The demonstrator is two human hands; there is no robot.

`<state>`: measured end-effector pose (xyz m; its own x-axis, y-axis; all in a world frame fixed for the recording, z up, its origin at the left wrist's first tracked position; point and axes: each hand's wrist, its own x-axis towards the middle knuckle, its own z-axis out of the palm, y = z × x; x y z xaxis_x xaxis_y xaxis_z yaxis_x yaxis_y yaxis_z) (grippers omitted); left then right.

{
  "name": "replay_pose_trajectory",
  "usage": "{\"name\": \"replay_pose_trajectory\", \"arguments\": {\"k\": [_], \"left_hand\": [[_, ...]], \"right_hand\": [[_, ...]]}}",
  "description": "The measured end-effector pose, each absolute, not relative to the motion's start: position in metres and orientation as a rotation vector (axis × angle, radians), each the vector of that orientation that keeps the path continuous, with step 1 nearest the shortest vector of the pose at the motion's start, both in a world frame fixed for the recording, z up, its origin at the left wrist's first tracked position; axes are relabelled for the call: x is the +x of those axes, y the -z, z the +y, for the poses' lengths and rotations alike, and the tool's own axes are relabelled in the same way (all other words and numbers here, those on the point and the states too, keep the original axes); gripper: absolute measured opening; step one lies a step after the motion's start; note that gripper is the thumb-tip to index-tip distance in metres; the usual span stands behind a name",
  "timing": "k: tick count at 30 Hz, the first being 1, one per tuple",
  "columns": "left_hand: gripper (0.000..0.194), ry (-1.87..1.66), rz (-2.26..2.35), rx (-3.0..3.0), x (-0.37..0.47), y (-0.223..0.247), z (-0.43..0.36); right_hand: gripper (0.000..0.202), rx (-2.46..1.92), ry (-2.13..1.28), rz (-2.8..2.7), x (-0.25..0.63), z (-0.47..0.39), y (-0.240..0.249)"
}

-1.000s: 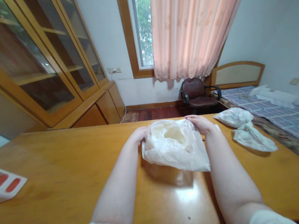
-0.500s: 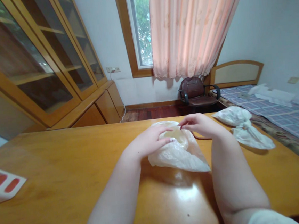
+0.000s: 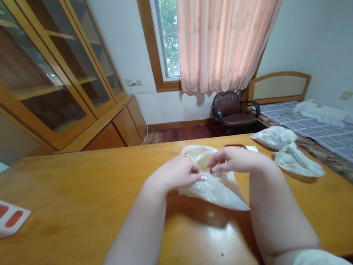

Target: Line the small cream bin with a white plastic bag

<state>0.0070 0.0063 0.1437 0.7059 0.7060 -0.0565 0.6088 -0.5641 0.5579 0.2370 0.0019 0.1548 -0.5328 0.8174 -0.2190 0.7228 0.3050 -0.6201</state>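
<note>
I see a big table (image 3: 78, 207), with the white bag (image 3: 220, 192) near its far edge, mouth up. The left hand (image 3: 184, 171) and right hand (image 3: 233, 159) work at its rim — gathering it, I think. I can't tell if either pinches — next calls for a snug hold.

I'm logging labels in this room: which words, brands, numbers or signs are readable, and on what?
None can be read.
Open white bag: no legible print.
Knotted white plastic: nothing legible.
Card-like item: red shapes, no legible letters.
Wall socket: too small.
</note>
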Motion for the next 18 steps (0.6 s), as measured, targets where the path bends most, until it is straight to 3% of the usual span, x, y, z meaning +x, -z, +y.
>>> {"name": "replay_pose_trajectory", "arguments": {"k": [5, 13, 18], "left_hand": [[0.033, -0.125, 1.044, 2.381, 0.012, -0.145, 0.000], [0.032, -0.142, 1.127, 2.466, 0.029, -0.132, -0.004], [0.029, -0.132, 1.116, 2.494, 0.028, -0.133, -0.004]], "right_hand": [[0.047, -1.417, -0.998, -2.495, 0.244, -0.006, -0.161], [0.024, -1.403, -1.202, -2.330, 0.245, 0.001, -0.152], [0.020, -1.309, -1.245, -2.194, 0.246, 0.009, -0.147]]}}
